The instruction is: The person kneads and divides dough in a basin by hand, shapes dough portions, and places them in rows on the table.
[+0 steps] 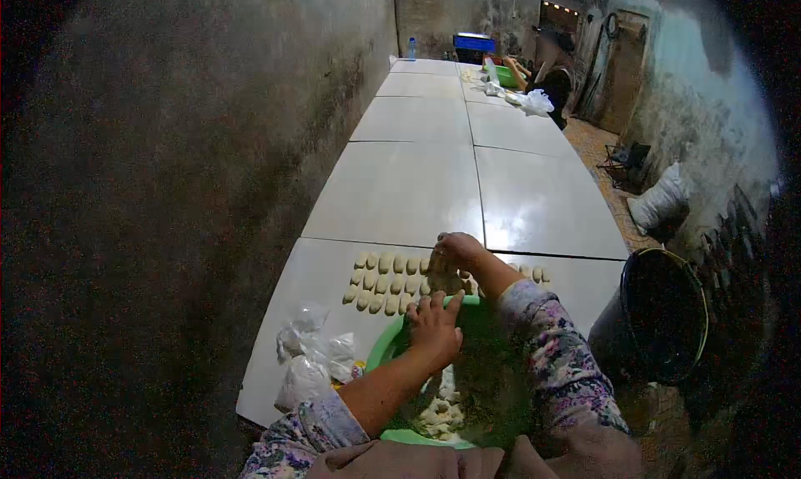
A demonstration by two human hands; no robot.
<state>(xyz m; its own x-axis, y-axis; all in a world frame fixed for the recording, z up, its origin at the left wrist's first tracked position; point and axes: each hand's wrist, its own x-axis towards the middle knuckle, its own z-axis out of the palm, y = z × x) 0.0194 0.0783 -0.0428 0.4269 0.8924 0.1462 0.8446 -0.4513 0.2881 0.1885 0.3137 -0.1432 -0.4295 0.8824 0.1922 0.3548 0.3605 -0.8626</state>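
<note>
My left hand is by the far rim of a green basin, its fingers spread and nothing visible in them. Inside the basin, pale lumps of dough lie near the close side. Beyond the basin, my right hand reaches over rows of small oval dough pieces laid out on the white table. Its fingers are curled together and point down; whatever is between them is hidden. My right hand and forearm cover part of the rows, and more dough pieces show to the right.
Clear plastic bags with white contents lie left of the basin. A large black bucket stands right of the long white table. At the far end are a person, a white plastic bag and another green basin.
</note>
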